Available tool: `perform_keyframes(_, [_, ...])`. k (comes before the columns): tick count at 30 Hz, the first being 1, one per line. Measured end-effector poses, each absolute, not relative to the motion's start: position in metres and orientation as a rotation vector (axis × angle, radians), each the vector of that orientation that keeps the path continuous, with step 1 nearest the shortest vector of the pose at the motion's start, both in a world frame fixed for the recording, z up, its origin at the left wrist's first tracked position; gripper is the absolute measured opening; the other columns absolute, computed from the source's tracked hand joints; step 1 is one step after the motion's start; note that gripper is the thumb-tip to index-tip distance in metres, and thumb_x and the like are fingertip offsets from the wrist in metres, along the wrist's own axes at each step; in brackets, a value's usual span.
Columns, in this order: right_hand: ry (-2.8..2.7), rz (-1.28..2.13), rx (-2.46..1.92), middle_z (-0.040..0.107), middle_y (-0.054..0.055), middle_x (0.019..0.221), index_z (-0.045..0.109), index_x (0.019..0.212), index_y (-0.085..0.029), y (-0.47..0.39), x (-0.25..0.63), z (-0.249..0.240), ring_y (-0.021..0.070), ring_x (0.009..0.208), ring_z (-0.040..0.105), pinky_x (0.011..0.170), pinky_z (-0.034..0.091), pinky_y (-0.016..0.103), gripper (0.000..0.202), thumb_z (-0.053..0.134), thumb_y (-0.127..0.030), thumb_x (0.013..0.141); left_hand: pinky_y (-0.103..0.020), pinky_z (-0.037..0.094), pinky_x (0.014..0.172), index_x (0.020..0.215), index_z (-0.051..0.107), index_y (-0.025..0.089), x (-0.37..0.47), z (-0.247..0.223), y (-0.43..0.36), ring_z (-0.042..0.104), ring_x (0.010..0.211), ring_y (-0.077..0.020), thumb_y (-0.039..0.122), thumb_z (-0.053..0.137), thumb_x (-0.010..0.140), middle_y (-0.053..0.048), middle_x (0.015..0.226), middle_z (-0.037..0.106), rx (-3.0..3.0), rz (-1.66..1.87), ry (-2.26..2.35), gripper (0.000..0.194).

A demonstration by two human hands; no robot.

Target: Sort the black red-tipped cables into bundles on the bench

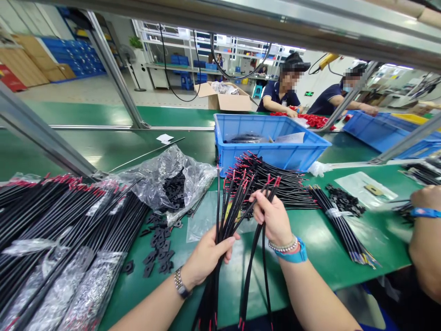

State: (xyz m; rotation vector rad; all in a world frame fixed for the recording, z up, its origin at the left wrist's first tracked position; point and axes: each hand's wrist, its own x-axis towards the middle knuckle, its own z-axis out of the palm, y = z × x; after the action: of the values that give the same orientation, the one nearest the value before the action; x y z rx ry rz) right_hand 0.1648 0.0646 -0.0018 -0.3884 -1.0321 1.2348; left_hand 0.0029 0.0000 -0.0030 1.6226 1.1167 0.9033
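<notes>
My left hand (pixel 210 255), with a watch at the wrist, is closed around a bundle of black cables (pixel 227 216) whose upper ends show red wires. A few black cables (pixel 255 257) with red tips hang from my right hand (pixel 272 216), pinched between its fingers just right of the bundle. Both sets of cables reach down past the table's front edge. Behind my hands lies a pile of black cables (pixel 275 177) with red ends. Small black plastic parts (pixel 160 250) are scattered left of my left hand, and more sit in a clear plastic bag (pixel 161 165).
Thick bundles of cables (pixel 69 220) in plastic cover the left side. A blue bin (pixel 268 149) stands behind the pile. To the right lie a tied cable bundle (pixel 336 220) and another person's arm (pixel 427 234). Metal frame posts (pixel 115 69) rise from the green table.
</notes>
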Motion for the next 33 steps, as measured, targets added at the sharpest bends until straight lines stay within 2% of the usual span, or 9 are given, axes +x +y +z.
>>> perform_keyframes(2, [-0.913, 1.23, -0.335, 0.045, 0.001, 0.063, 0.04, 0.08, -0.011, 0.068, 0.176, 0.001, 0.0051, 0.046, 0.038, 0.041, 0.029, 0.019, 0.032, 0.053, -0.04, 0.077, -0.02, 0.038, 0.053, 0.1, 0.04, 0.006, 0.003, -0.003, 0.0, 0.043, 0.054, -0.0073, 0.038, 0.048, 0.082, -0.003, 0.063, 0.046, 1.619, 0.904, 1.107, 0.038])
perform_keyframes(5, [-0.752, 1.38, -0.093, 0.029, -0.001, 0.055, 0.035, 0.078, -0.013, 0.073, 0.198, 0.005, 0.0074, 0.053, 0.041, 0.047, 0.036, 0.02, 0.031, 0.051, -0.04, 0.078, -0.022, 0.042, 0.056, 0.1, 0.038, 0.007, 0.005, -0.002, -0.002, 0.049, 0.061, -0.0093, 0.037, 0.049, 0.081, -0.006, 0.076, 0.049, 1.555, 0.913, 1.107, 0.037])
perform_keyframes(8, [-0.649, 1.491, 0.157, 0.019, -0.003, 0.053, 0.035, 0.081, -0.014, 0.075, 0.224, 0.004, 0.003, 0.039, 0.024, 0.033, 0.022, 0.012, 0.024, 0.047, -0.035, 0.082, -0.025, 0.044, 0.059, 0.096, 0.039, 0.007, 0.006, -0.002, -0.002, 0.05, 0.065, -0.0104, 0.038, 0.05, 0.08, -0.007, 0.079, 0.05, 1.536, 0.911, 1.123, 0.037])
perform_keyframes(11, [-0.536, 1.533, 0.339, 0.025, -0.005, 0.05, 0.037, 0.083, -0.012, 0.074, 0.247, 0.001, -0.0029, 0.031, 0.018, 0.026, 0.009, 0.003, 0.019, 0.045, -0.029, 0.085, -0.025, 0.044, 0.059, 0.095, 0.038, 0.007, 0.005, -0.003, 0.0, 0.048, 0.061, -0.0096, 0.034, 0.048, 0.081, -0.005, 0.072, 0.049, 1.591, 0.942, 1.11, 0.033])
perform_keyframes(15, [-0.665, 1.648, 0.466, 0.031, -0.007, 0.051, 0.042, 0.091, -0.011, 0.073, 0.252, -0.004, -0.0049, 0.026, 0.012, 0.024, 0.008, 0.0, 0.017, 0.041, -0.027, 0.087, -0.018, 0.034, 0.045, 0.091, 0.037, 0.009, 0.004, -0.003, 0.002, 0.034, 0.048, -0.0048, 0.034, 0.046, 0.081, 0.001, 0.061, 0.036, 1.668, 0.957, 1.153, 0.028])
perform_keyframes(21, [-1.17, 1.635, -0.014, 0.035, -0.002, 0.062, 0.05, 0.102, -0.018, 0.065, 0.204, 0.0, -0.0012, 0.033, 0.019, 0.028, 0.018, 0.01, 0.021, 0.046, -0.025, 0.082, -0.017, 0.031, 0.044, 0.111, 0.032, 0.014, 0.006, -0.004, 0.001, 0.032, 0.05, -0.0025, 0.042, 0.044, 0.083, -0.002, 0.081, 0.038, 1.73, 0.943, 1.153, 0.042])
perform_keyframes(25, [-1.285, 1.495, -0.305, 0.041, -0.001, 0.064, 0.046, 0.108, -0.014, 0.058, 0.176, 0.003, 0.0005, 0.033, 0.025, 0.03, 0.017, 0.014, 0.037, 0.054, -0.032, 0.076, -0.017, 0.031, 0.044, 0.115, 0.032, 0.016, 0.006, -0.005, 0.002, 0.032, 0.05, -0.0033, 0.042, 0.044, 0.083, -0.002, 0.079, 0.038, 1.734, 0.928, 1.179, 0.043])
perform_keyframes(31, [-1.284, 1.446, -0.411, 0.041, -0.002, 0.062, 0.04, 0.109, -0.011, 0.056, 0.162, 0.002, 0.0016, 0.034, 0.024, 0.03, 0.017, 0.016, 0.046, 0.055, -0.038, 0.075, -0.019, 0.03, 0.044, 0.121, 0.031, 0.015, 0.006, -0.006, 0.001, 0.031, 0.05, -0.0039, 0.039, 0.041, 0.084, -0.004, 0.085, 0.042, 1.8, 0.861, 1.231, 0.046])
perform_keyframes(33, [-1.282, 1.495, -0.388, 0.038, -0.003, 0.059, 0.041, 0.107, -0.011, 0.057, 0.164, 0.001, 0.0014, 0.034, 0.022, 0.03, 0.016, 0.016, 0.043, 0.055, -0.038, 0.075, -0.019, 0.036, 0.054, 0.126, 0.031, 0.013, 0.006, -0.006, 0.0, 0.038, 0.059, -0.0055, 0.036, 0.04, 0.085, -0.006, 0.092, 0.045, 1.911, 0.828, 1.263, 0.048])
